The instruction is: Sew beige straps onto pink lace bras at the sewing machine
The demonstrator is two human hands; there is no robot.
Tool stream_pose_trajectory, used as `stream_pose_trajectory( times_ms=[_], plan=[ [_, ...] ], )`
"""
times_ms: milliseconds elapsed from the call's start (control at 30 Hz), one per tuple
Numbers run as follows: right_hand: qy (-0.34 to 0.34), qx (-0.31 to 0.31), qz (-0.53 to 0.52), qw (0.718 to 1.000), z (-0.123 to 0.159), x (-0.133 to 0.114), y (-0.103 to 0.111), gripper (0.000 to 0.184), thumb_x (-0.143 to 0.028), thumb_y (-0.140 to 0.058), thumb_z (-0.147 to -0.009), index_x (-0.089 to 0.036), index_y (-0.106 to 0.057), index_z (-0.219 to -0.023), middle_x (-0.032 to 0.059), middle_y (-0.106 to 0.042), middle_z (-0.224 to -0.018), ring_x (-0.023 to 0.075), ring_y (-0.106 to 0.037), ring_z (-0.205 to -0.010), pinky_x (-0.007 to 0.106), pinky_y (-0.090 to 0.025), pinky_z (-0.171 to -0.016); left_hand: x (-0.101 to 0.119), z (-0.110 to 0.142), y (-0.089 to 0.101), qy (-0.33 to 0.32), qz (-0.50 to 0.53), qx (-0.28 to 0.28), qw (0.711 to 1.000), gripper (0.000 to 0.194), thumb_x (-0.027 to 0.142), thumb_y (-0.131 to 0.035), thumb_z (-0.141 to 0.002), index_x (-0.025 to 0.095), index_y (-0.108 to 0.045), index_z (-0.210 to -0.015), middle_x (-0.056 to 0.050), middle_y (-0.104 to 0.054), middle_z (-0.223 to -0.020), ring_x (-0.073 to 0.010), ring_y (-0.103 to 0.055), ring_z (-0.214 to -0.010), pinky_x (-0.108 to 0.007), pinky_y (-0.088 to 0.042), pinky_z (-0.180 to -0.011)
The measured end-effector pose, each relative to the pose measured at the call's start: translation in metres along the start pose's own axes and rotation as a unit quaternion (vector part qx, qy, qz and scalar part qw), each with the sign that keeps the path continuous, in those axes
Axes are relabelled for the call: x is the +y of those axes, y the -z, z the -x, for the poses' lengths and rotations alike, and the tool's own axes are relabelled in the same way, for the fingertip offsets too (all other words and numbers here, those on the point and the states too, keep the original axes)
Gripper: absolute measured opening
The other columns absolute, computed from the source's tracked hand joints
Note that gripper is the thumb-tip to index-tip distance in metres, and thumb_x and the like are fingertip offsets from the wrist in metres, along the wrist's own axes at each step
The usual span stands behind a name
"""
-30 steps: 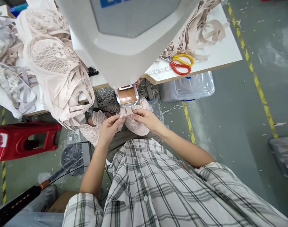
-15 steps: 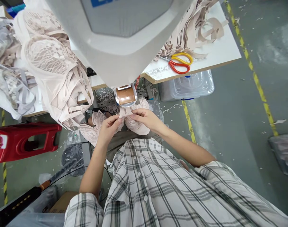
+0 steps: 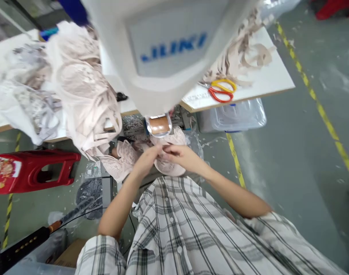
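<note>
Pale pink lace covered the bra (image 3: 171, 169) just below the sewing machine (image 3: 174, 82), where the left hand (image 3: 147, 160) and right hand (image 3: 187, 157) met at the fingertips, seemingly to steady the fabric close up, though blur hid whether either pinched it.
</note>
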State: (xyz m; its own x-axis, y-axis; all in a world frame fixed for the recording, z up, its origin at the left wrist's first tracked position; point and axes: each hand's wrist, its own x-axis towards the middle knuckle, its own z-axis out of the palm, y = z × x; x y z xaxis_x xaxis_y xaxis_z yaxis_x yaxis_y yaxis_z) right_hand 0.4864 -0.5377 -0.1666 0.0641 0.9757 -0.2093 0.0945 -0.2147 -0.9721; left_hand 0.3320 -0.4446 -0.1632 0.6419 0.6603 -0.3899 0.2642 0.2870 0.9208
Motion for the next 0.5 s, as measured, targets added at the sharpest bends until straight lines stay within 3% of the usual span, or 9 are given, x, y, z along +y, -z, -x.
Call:
stream_pose_trajectory(
  times_ms=[100, 200, 300, 400, 500],
  plan=[
    [0.039, -0.012, 0.139, 0.989, 0.008, 0.004, -0.001, 0.037, -0.052, -0.055, -0.092, -0.02, -0.067, -0.076, 0.0023, -0.066, -0.073, 0.0175, -0.059, -0.071, 0.029, -0.046, -0.065, 0.018, 0.009, -0.005, -0.014, 0.087, -0.028, 0.996, 0.038, 0.057, -0.063, -0.086, 0.019, -0.072, -0.084, -0.013, -0.075, -0.088, -0.0299, -0.071, -0.09, -0.046, -0.056, -0.081],
    [0.059, -0.052, 0.252, 0.965, 0.016, 0.017, 0.005, 0.045, -0.051, -0.042, -0.098, -0.022, -0.059, -0.068, 0.0029, -0.061, -0.067, 0.0184, -0.057, -0.063, 0.03, -0.043, -0.06, 0.041, 0.021, 0.019, -0.044, 0.152, 0.018, 0.987, 0.037, 0.058, -0.064, -0.085, 0.022, -0.067, -0.076, -0.011, -0.07, -0.074, -0.0271, -0.069, -0.074, -0.047, -0.056, -0.074],
    [0.055, -0.107, 0.309, 0.943, 0.026, 0.025, 0.018, 0.044, -0.048, -0.035, -0.101, -0.024, -0.06, -0.075, 0.0039, -0.064, -0.07, 0.0211, -0.06, -0.064, 0.032, -0.044, -0.06, 0.065, 0.038, 0.067, -0.089, 0.213, 0.088, 0.969, 0.031, 0.053, -0.062, -0.089, 0.024, -0.064, -0.079, -0.001, -0.055, -0.061, -0.0179, -0.06, -0.061, -0.041, -0.056, -0.071],
    [0.037, -0.137, 0.315, 0.939, 0.037, 0.025, 0.036, 0.04, -0.047, -0.033, -0.101, -0.027, -0.067, -0.091, 0.0061, -0.071, -0.088, 0.0245, -0.067, -0.079, 0.036, -0.049, -0.069, 0.082, 0.054, 0.127, -0.143, 0.276, 0.149, 0.939, 0.026, 0.045, -0.06, -0.094, 0.024, -0.059, -0.077, 0.006, -0.042, -0.057, -0.0094, -0.05, -0.053, -0.029, -0.054, -0.067],
    [0.016, -0.13, 0.308, 0.942, 0.043, 0.023, 0.056, 0.038, -0.049, -0.037, -0.1, -0.029, -0.07, -0.099, 0.0073, -0.073, -0.095, 0.0269, -0.068, -0.088, 0.041, -0.052, -0.078, 0.088, 0.068, 0.186, -0.2, 0.414, 0.227, 0.858, 0.023, 0.031, -0.051, -0.1, 0.022, -0.059, -0.08, 0.007, -0.044, -0.058, -0.0057, -0.046, -0.051, -0.02, -0.048, -0.057]
  ],
)
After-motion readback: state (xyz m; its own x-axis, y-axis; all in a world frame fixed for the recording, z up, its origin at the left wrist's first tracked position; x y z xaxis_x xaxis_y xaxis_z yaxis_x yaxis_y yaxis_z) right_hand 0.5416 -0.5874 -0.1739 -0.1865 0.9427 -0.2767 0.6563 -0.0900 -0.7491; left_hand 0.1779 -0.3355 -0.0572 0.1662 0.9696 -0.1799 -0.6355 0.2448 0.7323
